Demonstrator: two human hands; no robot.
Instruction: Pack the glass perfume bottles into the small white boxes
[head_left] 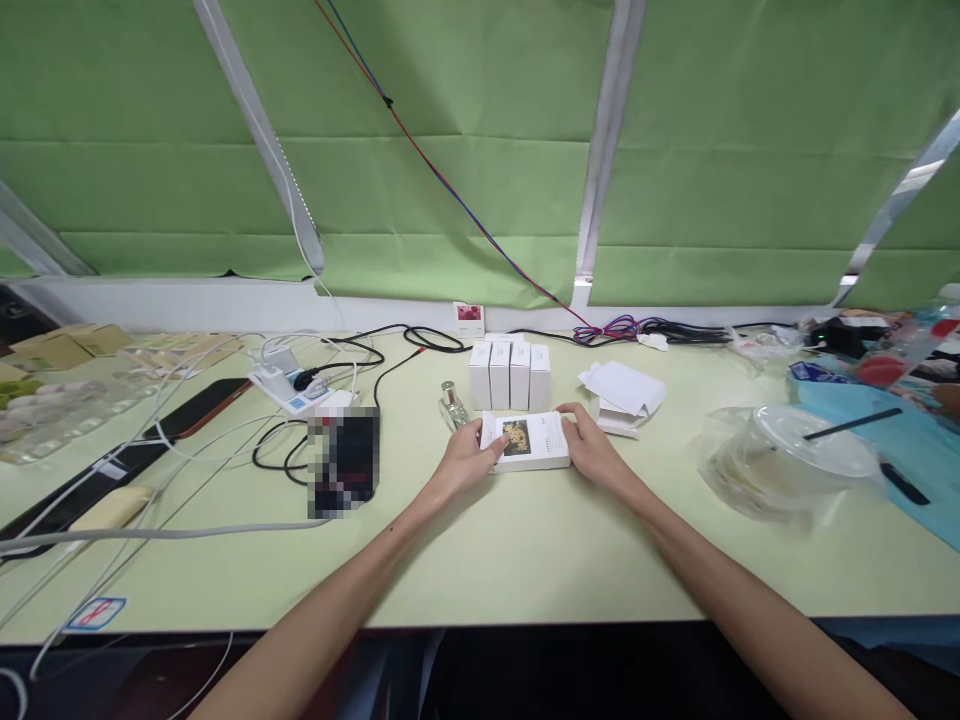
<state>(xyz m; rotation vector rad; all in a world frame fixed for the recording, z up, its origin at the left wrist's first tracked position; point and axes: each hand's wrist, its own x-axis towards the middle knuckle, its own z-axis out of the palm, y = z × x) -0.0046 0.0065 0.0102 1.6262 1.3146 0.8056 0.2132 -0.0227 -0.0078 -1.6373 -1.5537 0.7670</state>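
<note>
Between my two hands is a flat white box (536, 440) with a picture of yellow flowers on its top face. My left hand (471, 452) grips its left end, thumb on top. The fingers of my right hand (589, 445) close on its right end. Just behind the box, several small white boxes (519, 380) stand upright in a row. A small glass bottle (451, 403) with a silver cap is near my left hand, leaning or lying. Beyond my right hand lies opened white packaging (622, 395).
Left are a power strip (289, 390), tangled cables, a pixelated dark device (345, 460) and a long black object (127, 470). A lidded plastic bowl in a bag (795, 460) stands right, beside a blue sheet (915, 450). Bundled cables (660, 330) run along the table's back.
</note>
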